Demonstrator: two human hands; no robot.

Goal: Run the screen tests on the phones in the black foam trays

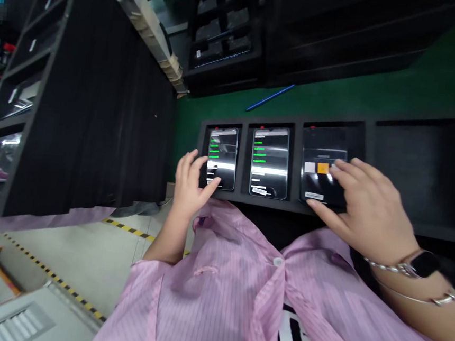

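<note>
Three smartphones lie face up in slots of a black foam tray point(244, 198) in front of me. The left smartphone point(224, 154) and the middle smartphone point(272, 158) show green and white lines of text on dark screens. The right smartphone point(321, 141) shows a white and an orange square icon. My left hand point(194, 181) is open at the tray's left end, its thumb over the lower edge of the left smartphone. My right hand point(371, 204) is open over the right smartphone, fingertips at its icons and thumb near its lower edge. Whether those fingertips touch the glass I cannot tell.
A blue pen-like stick point(270, 98) lies on the green table point(322, 94) behind the tray. More black foam trays point(223, 80) stand at the back, some holding devices. A tall black stack point(105, 112) rises on the left, above a pale floor with yellow-black tape point(134, 230).
</note>
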